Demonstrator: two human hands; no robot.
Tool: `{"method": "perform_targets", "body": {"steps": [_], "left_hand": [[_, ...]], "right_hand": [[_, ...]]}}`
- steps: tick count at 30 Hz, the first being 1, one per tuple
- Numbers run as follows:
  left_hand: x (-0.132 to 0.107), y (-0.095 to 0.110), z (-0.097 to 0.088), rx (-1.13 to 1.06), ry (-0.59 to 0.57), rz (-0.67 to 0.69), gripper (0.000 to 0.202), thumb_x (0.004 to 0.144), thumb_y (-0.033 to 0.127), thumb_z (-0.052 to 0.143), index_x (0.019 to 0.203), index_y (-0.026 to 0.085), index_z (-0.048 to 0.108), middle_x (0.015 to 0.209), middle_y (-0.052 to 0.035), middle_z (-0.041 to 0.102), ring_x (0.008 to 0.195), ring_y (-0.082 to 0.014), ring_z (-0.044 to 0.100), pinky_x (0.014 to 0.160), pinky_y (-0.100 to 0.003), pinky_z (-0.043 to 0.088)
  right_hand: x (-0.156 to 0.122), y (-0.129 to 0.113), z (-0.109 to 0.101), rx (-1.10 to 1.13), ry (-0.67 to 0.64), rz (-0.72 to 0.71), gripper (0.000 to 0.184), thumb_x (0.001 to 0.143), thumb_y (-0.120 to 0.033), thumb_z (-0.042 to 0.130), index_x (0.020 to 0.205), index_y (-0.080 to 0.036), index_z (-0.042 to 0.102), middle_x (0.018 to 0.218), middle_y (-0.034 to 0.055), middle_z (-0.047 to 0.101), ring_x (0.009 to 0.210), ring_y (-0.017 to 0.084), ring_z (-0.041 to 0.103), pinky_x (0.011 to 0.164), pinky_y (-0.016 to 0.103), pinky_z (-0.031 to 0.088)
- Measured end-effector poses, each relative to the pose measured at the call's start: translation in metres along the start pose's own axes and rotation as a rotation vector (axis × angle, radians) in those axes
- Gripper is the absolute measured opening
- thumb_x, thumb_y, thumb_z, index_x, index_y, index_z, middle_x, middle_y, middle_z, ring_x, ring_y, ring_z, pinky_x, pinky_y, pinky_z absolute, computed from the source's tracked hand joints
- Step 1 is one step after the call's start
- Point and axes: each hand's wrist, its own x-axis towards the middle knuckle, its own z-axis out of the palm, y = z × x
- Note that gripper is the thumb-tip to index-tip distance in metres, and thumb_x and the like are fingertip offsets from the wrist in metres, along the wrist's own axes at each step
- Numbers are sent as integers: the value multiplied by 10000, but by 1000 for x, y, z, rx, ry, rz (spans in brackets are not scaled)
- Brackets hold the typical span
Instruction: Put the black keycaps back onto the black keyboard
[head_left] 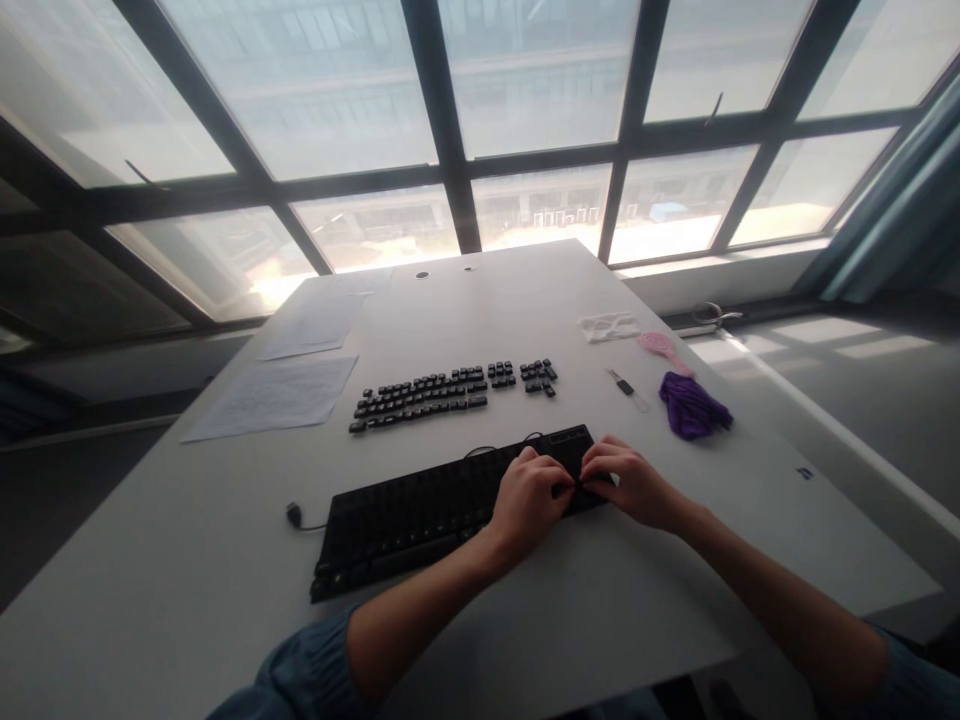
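Observation:
A black keyboard (405, 505) lies at a slant across the near part of the table. Over its right end, my left hand (531, 495) and my right hand (630, 480) meet, each with thumb and fingers pinched together. Something small and dark shows between the fingertips, too small and shadowed to name. Many keys at the keyboard's near side look bare of caps, though shade blurs the detail. Behind it, loose black keycaps (420, 410) stand in rows, grouped like a keyboard layout. The keyboard's cable plug (294, 515) rests by its left end.
To the right lie a small black-handled tool with a wire loop (624, 386), a purple cloth (694, 408), a pink brush (658, 346) and a crumpled white piece (609, 327). Paper sheets (277, 400) cover the left side. Windows (536, 200) rise beyond the white table (217, 550).

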Motion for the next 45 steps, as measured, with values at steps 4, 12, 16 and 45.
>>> {"method": "perform_targets", "body": {"steps": [4, 12, 16, 45], "left_hand": [[-1, 4, 2, 33, 3, 13, 105, 820, 176, 714, 805, 245, 793, 886, -17, 761, 842, -211, 571, 766, -345, 496], [-3, 12, 0, 237, -33, 73, 195, 929, 240, 621, 807, 235, 773, 916, -45, 737, 888, -229, 531, 772, -391, 455], [-6, 16, -3, 298, -71, 121, 195, 950, 266, 597, 855, 230, 762, 975, -61, 711, 930, -235, 511, 782, -404, 434], [-50, -8, -67, 153, 251, 22, 228, 988, 243, 506, 1027, 203, 728, 1029, -70, 652, 974, -220, 543, 911, -375, 470]], "right_hand": [[0, -1, -1, -12, -17, -16, 109, 891, -145, 660, 862, -225, 728, 924, 58, 700, 914, 226, 578, 820, 384, 513], [0, 1, 1, -47, -12, -46, 132, 886, -137, 649, 852, -230, 736, 916, 56, 696, 906, 219, 578, 806, 379, 520], [-2, 1, 3, -48, -2, -52, 132, 889, -139, 646, 832, -227, 726, 916, 53, 689, 903, 214, 576, 802, 371, 520], [147, 33, 22, -545, 135, 509, 114, 864, -292, 679, 864, -181, 707, 908, 125, 744, 891, 262, 683, 773, 330, 475]]}}
